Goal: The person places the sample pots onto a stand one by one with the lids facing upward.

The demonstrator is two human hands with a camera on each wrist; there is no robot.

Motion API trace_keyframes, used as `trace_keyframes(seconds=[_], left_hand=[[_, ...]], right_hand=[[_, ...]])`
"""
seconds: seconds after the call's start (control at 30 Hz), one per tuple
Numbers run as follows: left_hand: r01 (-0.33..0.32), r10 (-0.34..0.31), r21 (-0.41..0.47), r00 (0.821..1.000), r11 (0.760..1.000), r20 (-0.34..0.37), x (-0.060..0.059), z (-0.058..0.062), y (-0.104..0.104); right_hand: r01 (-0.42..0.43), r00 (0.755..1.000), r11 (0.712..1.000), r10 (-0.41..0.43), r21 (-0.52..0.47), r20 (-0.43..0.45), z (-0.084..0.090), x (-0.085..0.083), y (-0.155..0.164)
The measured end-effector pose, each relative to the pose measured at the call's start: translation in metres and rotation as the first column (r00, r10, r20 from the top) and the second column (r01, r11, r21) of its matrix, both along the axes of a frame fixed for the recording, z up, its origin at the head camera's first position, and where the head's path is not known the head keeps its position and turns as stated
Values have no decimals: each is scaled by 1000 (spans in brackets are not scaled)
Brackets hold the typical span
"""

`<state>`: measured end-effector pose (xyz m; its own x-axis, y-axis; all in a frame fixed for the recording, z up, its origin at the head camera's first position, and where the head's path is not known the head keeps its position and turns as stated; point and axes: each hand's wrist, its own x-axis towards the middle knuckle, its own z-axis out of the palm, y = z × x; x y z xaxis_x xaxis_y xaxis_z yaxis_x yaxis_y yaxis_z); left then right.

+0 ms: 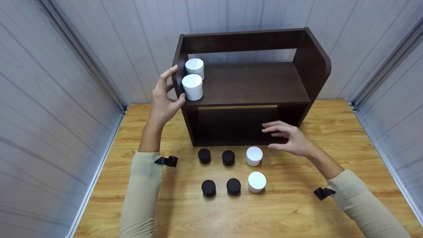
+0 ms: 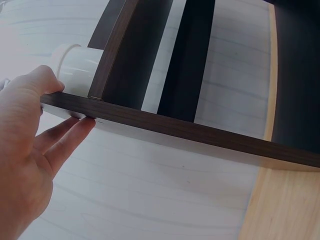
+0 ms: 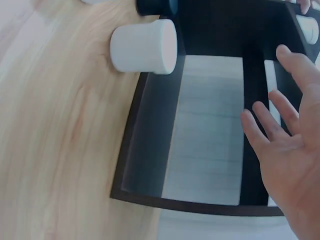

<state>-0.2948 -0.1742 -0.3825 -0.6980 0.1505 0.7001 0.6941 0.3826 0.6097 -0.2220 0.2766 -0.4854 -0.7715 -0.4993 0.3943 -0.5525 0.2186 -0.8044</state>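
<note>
A dark brown two-tier shelf (image 1: 254,82) stands at the back of the table. Two white lidded jars sit at the left end of its upper board, a front jar (image 1: 192,87) and a rear jar (image 1: 195,67). My left hand (image 1: 165,102) pinches the shelf's left side panel (image 2: 150,120), fingers outside and thumb over the front edge, right by the front jar. My right hand (image 1: 292,140) is spread with nothing in it, before the lower compartment. Just left of it on the table is a white jar (image 1: 254,156), with another white jar (image 1: 256,181) nearer me.
Left of the white jars, several small black round containers (image 1: 228,158) stand on the wood-grain table (image 1: 185,211) in two rows. Pale panelled walls (image 1: 66,99) enclose the table at the back and both sides.
</note>
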Motion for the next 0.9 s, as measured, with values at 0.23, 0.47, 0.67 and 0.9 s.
trace_keyframes(seconds=[0.23,0.47,0.67,0.9], left_hand=[[14,-14,13,1000,1000,2,0,0,0],[1,-1,-3,1000,1000,4,0,1,0],[-4,4,-7,1000,1000,6,1,0,-1],[0,0,-6,1000,1000,-2,1,0,0]], right_hand=[[-42,989,998,35,51,146,-15,-7,7],[-65,984,990,44,122,173,-39,-13,8],[-77,981,986,48,149,185,-58,-17,7],[-129,968,985,100,115,231,-75,-19,3]])
